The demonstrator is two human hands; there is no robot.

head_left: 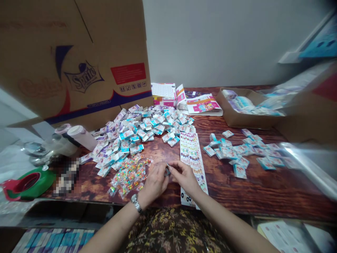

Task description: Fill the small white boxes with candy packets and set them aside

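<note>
My left hand [156, 179], with a metal watch [136, 203] on its wrist, is closed around a small box [167, 171] that the fingers mostly hide. Against it, the thumb and fingers of my right hand [185, 177] pinch at the top of the same box. Under my right hand lies a long sheet of colourful stickers [190, 149]. Just left of my left hand is a pile of small clear packets of coloured candies [129, 174]. Behind that spreads a heap of small white, blue and purple boxes [142, 126].
More small boxes [238, 151] lie scattered at right, before an open carton [244, 121] of them. A large cardboard box [79, 63] stands back left. At left are a green tape dispenser [39, 184] and plastic bottles [83, 137]. Folded packaging [202, 105] lies by the wall.
</note>
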